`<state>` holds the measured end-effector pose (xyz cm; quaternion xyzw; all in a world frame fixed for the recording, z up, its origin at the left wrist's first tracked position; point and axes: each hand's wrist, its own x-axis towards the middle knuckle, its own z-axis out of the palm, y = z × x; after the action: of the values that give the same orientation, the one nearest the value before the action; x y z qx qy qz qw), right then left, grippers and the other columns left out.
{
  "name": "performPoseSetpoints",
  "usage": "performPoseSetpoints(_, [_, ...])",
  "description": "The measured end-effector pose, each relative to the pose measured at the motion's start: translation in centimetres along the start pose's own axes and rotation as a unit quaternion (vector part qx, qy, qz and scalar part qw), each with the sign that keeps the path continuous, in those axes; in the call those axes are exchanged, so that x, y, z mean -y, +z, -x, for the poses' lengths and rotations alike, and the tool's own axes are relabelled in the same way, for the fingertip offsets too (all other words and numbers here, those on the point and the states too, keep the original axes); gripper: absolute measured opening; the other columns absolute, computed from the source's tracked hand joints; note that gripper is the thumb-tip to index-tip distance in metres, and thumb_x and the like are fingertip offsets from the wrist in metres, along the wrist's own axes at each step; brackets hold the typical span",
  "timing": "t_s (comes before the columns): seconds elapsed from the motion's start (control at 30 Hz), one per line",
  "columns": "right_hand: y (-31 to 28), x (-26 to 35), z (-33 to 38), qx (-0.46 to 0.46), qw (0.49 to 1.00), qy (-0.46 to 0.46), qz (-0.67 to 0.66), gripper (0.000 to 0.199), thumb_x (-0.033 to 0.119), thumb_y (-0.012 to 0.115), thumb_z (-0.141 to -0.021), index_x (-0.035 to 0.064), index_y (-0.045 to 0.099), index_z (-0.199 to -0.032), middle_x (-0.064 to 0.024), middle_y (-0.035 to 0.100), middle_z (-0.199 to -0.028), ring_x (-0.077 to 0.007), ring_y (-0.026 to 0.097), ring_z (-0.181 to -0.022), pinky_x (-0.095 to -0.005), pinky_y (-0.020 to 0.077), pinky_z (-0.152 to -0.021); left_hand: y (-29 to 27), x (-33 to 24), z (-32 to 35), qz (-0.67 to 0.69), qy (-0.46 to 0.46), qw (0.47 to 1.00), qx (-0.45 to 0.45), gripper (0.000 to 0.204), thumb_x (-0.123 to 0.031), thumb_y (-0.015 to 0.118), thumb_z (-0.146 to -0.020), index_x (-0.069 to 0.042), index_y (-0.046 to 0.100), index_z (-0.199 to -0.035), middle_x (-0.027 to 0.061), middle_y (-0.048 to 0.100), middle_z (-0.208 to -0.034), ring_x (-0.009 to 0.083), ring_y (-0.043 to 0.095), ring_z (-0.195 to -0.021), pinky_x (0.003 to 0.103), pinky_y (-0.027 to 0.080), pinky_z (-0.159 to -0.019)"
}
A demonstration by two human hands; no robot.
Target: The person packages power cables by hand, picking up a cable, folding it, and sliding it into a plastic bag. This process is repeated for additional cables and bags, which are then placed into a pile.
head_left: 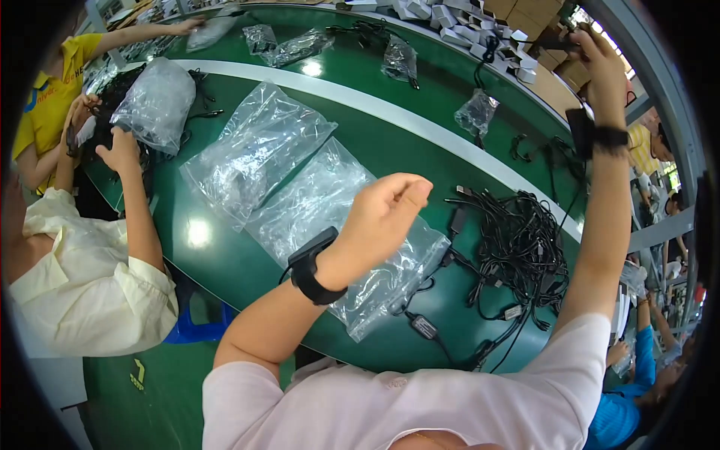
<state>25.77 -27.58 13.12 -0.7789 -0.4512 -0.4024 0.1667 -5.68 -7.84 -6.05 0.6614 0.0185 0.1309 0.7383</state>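
Observation:
My left hand (384,217) hovers over the clear plastic bags, its fingers curled in and the thumb pressed to them; nothing shows in it. A flat clear bag (322,195) lies beneath it, with a second clear bag (255,146) farther left. Raised at the far right, my right hand (602,64) is closed on a dark, thin thing that looks like a black cable (551,43). Between my arms a tangled pile of black cables (517,247) rests on the green table (217,247). A cable with a small black box (424,326) lies nearer me.
Beyond a white strip (420,112), bagged cables (400,58) lie on the green surface. Small white boxes (450,34) are heaped behind. At left, co-workers' hands (120,150) are around a stuffed clear bag (157,101) and black cables. A metal frame (667,82) stands right.

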Motion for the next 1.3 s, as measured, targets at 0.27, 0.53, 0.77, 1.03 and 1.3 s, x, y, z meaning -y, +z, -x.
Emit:
performPoseSetpoints(0.27, [-6.4,17.3,13.5,0.068,0.755,0.242,-0.605,0.027,0.011,0.054,-0.085,-0.0022,0.05,-0.108,-0.0078,0.055,-0.082,-0.0156,0.051,-0.075,-0.0256,0.0418,-0.065,-0.7,0.5,-0.4,0.61,-0.073,0.786,0.069,0.056,-0.048,0.046,-0.086,0.002,0.041,-0.111,0.024,0.049,-0.111,0.028,0.051,-0.101,0.039,0.044,-0.087])
performPoseSetpoints(0.53, [-4.6,17.3,19.7,0.106,0.719,0.376,-0.575,0.021,0.01,0.055,-0.083,-0.0043,0.051,-0.098,-0.0061,0.053,-0.074,-0.0128,0.05,-0.068,-0.0235,0.0419,-0.063,-3.6,-0.2,-1.0,0.49,0.045,0.869,-0.058,0.035,-0.007,0.046,-0.087,-0.008,0.03,-0.119,0.0175,0.056,-0.094,0.0272,0.056,-0.087,0.041,0.044,-0.08])
performPoseSetpoints(0.77, [-2.3,17.8,20.5,0.125,0.711,0.372,-0.583,0.022,0.01,0.058,-0.082,-0.0033,0.057,-0.099,-0.0046,0.056,-0.074,-0.0108,0.051,-0.065,-0.0221,0.0416,-0.059,-2.4,0.0,-0.5,0.379,0.015,0.925,0.006,0.023,-0.022,0.042,-0.093,-0.004,0.047,-0.107,0.0071,0.05,-0.07,0.0166,0.047,-0.061,0.032,0.04,-0.061])
performPoseSetpoints(1.03, [-0.5,21.9,20.3,0.297,0.902,0.025,-0.312,0.018,0.004,0.059,-0.075,0.001,0.062,-0.092,-0.0129,0.056,-0.067,-0.0256,0.053,-0.059,-0.03,0.0416,-0.056,-4.9,-0.1,-0.8,0.519,0.074,0.85,-0.052,0.03,-0.031,0.035,-0.095,-0.004,0.047,-0.1,0.0052,0.044,-0.062,0.0143,0.038,-0.056,0.03,0.033,-0.056])
performPoseSetpoints(1.3, [-2.3,21.1,18.7,0.284,0.932,-0.064,-0.215,0.019,0.003,0.06,-0.072,0.0014,0.062,-0.091,-0.0138,0.053,-0.063,-0.0293,0.051,-0.058,-0.0351,0.0409,-0.055,-1.5,-1.0,1.1,-0.063,-0.001,0.994,0.091,0.032,-0.019,0.061,-0.081,-0.001,0.052,-0.106,0.0026,0.056,-0.073,0.005,0.045,-0.056,0.019,0.037,-0.051])
